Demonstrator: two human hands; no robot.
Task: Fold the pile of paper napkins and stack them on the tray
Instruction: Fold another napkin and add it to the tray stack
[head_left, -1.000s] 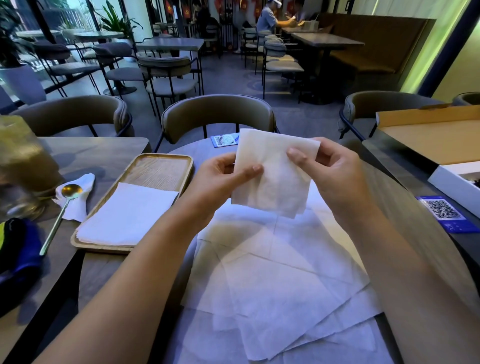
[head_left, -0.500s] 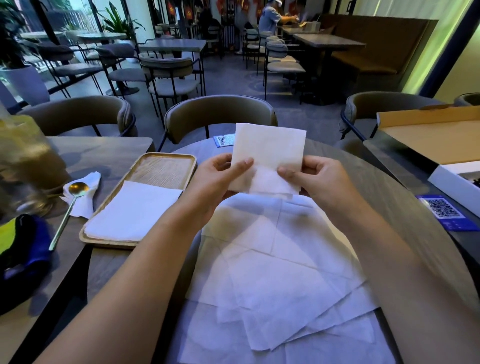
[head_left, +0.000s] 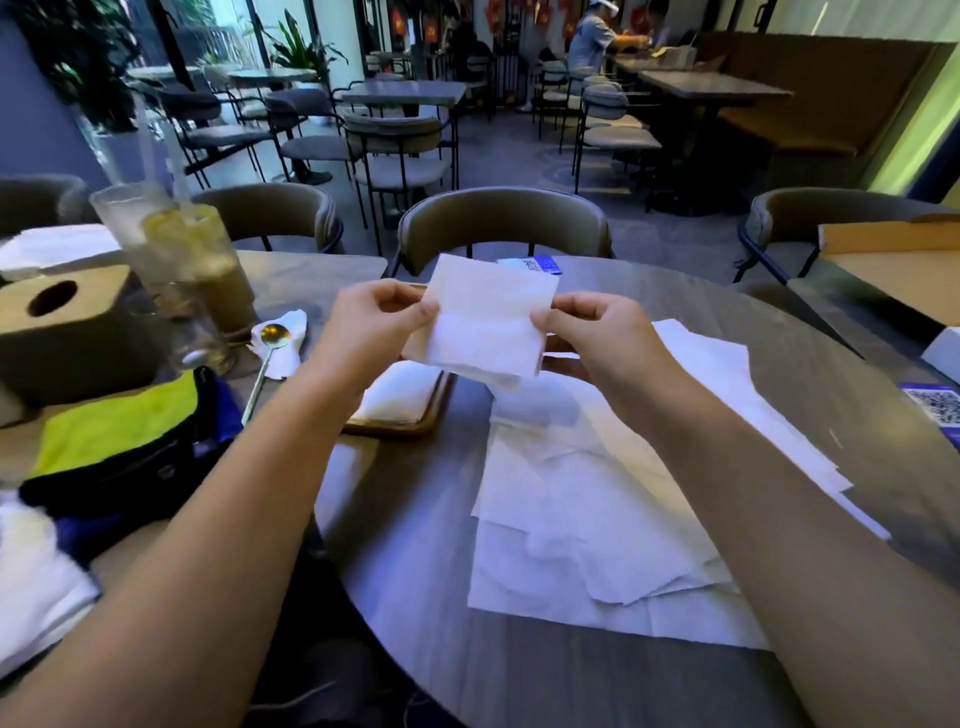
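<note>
A folded white paper napkin (head_left: 488, 317) hangs in the air between both hands, above the near end of the wooden tray (head_left: 415, 423). My left hand (head_left: 371, 325) pinches its left edge and my right hand (head_left: 597, 332) pinches its right edge. On the tray lies a stack of folded napkins (head_left: 400, 392), partly hidden by my left forearm. A loose pile of unfolded napkins (head_left: 597, 499) spreads over the round grey table (head_left: 415, 545) below my right arm.
Left of the tray lie a gold spoon (head_left: 265, 353) on a crumpled napkin, two tall drink glasses (head_left: 187, 260), a wooden tissue holder (head_left: 62, 327) and a yellow-and-blue cloth bag (head_left: 124, 447). An open cardboard box (head_left: 904, 265) sits at the right. A chair (head_left: 504, 223) stands behind the table.
My view has swung to the left, so the tray now lies under my hands. Both hands carried the folded napkin left, over the tray.
</note>
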